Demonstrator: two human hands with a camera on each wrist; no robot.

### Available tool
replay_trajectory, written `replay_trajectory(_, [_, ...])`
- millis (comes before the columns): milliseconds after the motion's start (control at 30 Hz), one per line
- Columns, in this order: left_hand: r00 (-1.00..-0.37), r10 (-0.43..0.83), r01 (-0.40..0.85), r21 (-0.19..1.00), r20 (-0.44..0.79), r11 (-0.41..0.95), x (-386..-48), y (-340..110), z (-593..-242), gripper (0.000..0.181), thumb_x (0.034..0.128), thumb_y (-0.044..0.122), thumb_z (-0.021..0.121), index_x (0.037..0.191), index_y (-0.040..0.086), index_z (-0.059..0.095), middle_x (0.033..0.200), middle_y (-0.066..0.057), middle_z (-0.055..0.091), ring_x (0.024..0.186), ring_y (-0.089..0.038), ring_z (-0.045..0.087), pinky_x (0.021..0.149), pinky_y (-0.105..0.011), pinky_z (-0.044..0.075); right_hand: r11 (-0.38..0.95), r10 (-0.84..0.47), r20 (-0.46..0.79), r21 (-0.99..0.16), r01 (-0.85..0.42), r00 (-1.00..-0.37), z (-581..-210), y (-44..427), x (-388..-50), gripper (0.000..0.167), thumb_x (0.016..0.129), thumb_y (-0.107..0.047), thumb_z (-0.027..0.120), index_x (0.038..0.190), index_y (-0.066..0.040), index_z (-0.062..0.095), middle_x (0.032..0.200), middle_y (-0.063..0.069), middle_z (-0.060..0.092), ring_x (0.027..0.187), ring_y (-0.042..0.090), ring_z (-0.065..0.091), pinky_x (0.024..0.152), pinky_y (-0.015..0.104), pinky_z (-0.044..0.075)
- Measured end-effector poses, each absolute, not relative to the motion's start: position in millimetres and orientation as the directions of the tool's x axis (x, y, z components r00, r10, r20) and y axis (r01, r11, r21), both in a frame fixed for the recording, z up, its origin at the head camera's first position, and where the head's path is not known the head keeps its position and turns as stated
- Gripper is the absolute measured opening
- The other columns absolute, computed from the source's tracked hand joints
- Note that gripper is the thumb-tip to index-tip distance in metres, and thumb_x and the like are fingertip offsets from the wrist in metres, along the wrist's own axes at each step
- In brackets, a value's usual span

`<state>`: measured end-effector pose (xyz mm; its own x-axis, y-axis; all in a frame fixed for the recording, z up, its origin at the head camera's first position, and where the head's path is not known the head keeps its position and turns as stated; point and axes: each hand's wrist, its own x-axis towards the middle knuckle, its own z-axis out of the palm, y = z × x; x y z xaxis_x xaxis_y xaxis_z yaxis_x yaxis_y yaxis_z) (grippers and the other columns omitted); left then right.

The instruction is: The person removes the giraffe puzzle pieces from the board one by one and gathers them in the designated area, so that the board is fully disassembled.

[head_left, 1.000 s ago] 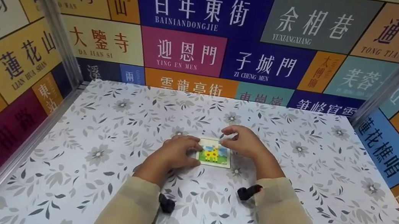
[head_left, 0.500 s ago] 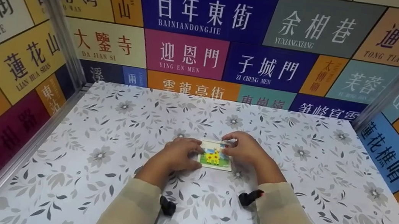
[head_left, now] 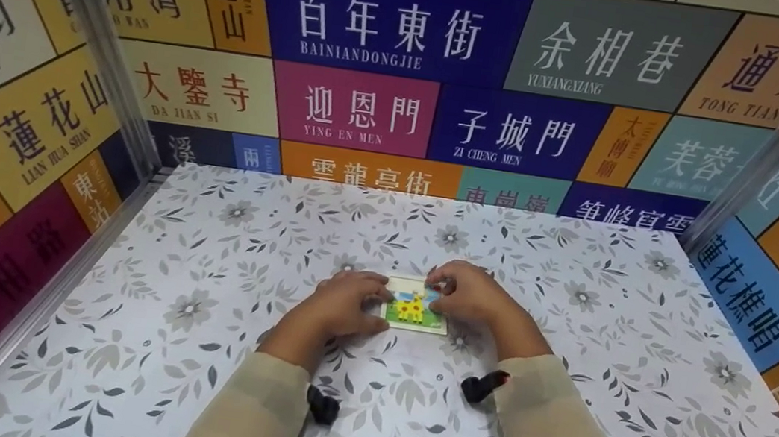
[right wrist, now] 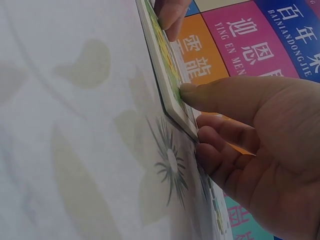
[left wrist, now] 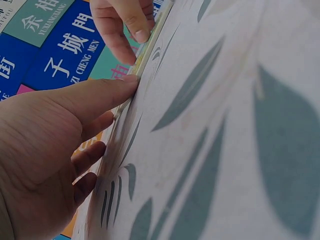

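Note:
A small flat board (head_left: 411, 314) with a yellow giraffe picture and a pale border lies on the patterned tabletop. My left hand (head_left: 344, 304) holds its left side, the thumb near the lower corner and a finger near the upper one. Over the upper right part, my right hand (head_left: 475, 299) has its thumb on the picture and its fingers curled by the edge. The board's thick side (right wrist: 167, 95) shows in the right wrist view, with the right thumb (right wrist: 192, 95) touching its face. The right fingers hide the upper right corner; whether they pinch a separate piece cannot be seen.
The white tabletop (head_left: 235, 251) has a grey flower and leaf pattern. Walls (head_left: 386, 15) covered in coloured name panels stand behind and at both sides, with clear upright strips (head_left: 95, 22) at the corners. A small black device (head_left: 480, 387) sits at each wrist.
My right hand has come down and slightly closer onto the board's upper right part, its fingers drawing nearer together. The left hand stays at the left side. The head view has shifted slightly.

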<state>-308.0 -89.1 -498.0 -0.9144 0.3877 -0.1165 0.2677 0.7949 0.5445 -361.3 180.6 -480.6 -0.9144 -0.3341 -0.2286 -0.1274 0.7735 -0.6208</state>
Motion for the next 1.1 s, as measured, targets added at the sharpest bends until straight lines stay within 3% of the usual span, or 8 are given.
replay_trajectory(167, [-0.919, 0.376, 0.256, 0.547, -0.119, 0.797, -308.3, -89.1, -500.1, 0.047, 0.0927, 0.044, 0.082, 0.137, 0.032, 0.071, 0.167, 0.011, 0.049, 0.165, -0.038, 0.028, 0.133, -0.064, 0.019, 0.775, -0.373, -0.213, -0.607, -0.177, -0.903, -481.3, 179.3, -360.2, 0.023, 0.094, -0.018, 0.082, 0.116, -0.021, 0.08, 0.134, 0.002, 0.064, 0.118, 0.025, 0.063, 0.103, 0.045, 0.055])
replay_trajectory(367, [-0.92, 0.379, 0.265, 0.554, -0.101, 0.789, -307.0, -89.4, -502.7, 0.047, 0.0923, 0.043, 0.082, 0.136, 0.031, 0.072, 0.166, 0.011, 0.05, 0.163, -0.036, 0.033, 0.133, -0.063, 0.022, 0.779, -0.415, -0.212, -0.586, -0.225, -0.885, -480.0, 175.9, -357.5, 0.025, 0.096, -0.017, 0.08, 0.12, -0.017, 0.082, 0.142, 0.002, 0.06, 0.12, 0.025, 0.062, 0.107, 0.048, 0.053])
replay_trajectory(500, [-0.915, 0.395, 0.288, 0.558, -0.079, 0.778, -306.1, -90.7, -501.8, 0.045, 0.0929, 0.041, 0.082, 0.135, 0.03, 0.072, 0.166, 0.009, 0.051, 0.161, -0.036, 0.035, 0.131, -0.064, 0.025, 0.768, -0.45, -0.172, -0.576, -0.281, -0.876, -479.6, 174.8, -356.1, 0.027, 0.095, -0.016, 0.079, 0.121, -0.013, 0.081, 0.14, 0.004, 0.061, 0.116, 0.025, 0.062, 0.105, 0.047, 0.054])
replay_trajectory(700, [-0.915, 0.394, 0.282, 0.555, -0.09, 0.783, -305.7, -90.8, -500.1, 0.044, 0.0937, 0.041, 0.081, 0.135, 0.03, 0.072, 0.166, 0.01, 0.05, 0.162, -0.035, 0.035, 0.131, -0.064, 0.025, 0.778, -0.43, -0.184, -0.572, -0.259, -0.884, -480.2, 174.6, -357.5, 0.023, 0.094, -0.017, 0.08, 0.117, -0.017, 0.08, 0.131, 0.003, 0.061, 0.108, 0.023, 0.062, 0.099, 0.044, 0.055])
replay_trajectory(967, [-0.916, 0.392, 0.285, 0.547, -0.087, 0.787, -305.9, -89.4, -498.5, 0.045, 0.0938, 0.041, 0.081, 0.136, 0.03, 0.072, 0.166, 0.009, 0.05, 0.162, -0.035, 0.034, 0.132, -0.064, 0.024, 0.747, -0.393, -0.156, -0.629, -0.215, -0.906, -481.0, 175.8, -360.9, 0.048, 0.094, -0.009, 0.08, 0.139, -0.021, 0.069, 0.13, 0.002, 0.064, 0.119, 0.025, 0.062, 0.104, 0.047, 0.054])
replay_trajectory(1100, [-0.916, 0.389, 0.281, 0.541, -0.094, 0.793, -306.5, -88.8, -499.0, 0.045, 0.0938, 0.042, 0.081, 0.137, 0.03, 0.071, 0.166, 0.009, 0.05, 0.163, -0.034, 0.033, 0.132, -0.064, 0.023, 0.743, -0.398, -0.132, -0.627, -0.234, -0.908, -481.1, 175.5, -361.6, 0.048, 0.094, -0.005, 0.077, 0.139, -0.021, 0.07, 0.128, 0.002, 0.065, 0.12, 0.026, 0.064, 0.105, 0.047, 0.056])
